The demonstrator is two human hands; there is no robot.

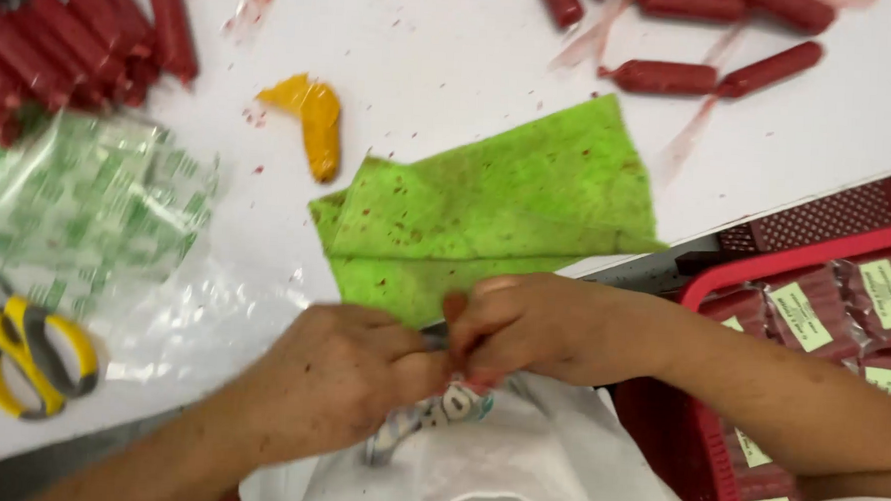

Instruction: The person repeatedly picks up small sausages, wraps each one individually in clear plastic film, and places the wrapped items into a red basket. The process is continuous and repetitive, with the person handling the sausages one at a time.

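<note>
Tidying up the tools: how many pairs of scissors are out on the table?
1. The scissors, with yellow handles, lie at the table's left edge beside the plastic bags. Others may be hidden under the bags.

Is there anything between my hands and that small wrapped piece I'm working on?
Nothing visible stands between them. The left hand and right hand already meet on the small wrapped piece with pale printed film, pinching it together just in front of the folded green cloth, which lies behind on the white table.

Green cloth (487, 207), yellow-handled scissors (30, 358), red sausages (74, 39), red basket (703, 432).
</note>
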